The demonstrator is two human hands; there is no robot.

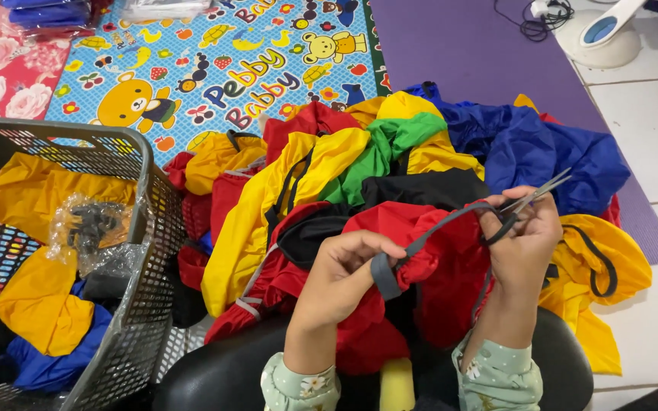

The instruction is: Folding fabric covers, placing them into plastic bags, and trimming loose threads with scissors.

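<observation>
My left hand (340, 274) pinches a grey webbing strap (413, 245) that runs from a red fabric piece (428, 289) lying on my lap. My right hand (523, 243) grips a pair of scissors (531, 199) with dark handles, blades pointing up and to the right beside the strap. The strap stretches between both hands. Under them lies a heap of red, yellow, green, black and blue fabric pieces (390, 160).
A grey plastic basket (142, 304) at the left holds yellow and blue fabric and a clear bag of black parts (89, 228). A cartoon play mat (215, 68) and a purple mat (466, 53) lie behind. White floor tiles and a white appliance (603, 34) are at the right.
</observation>
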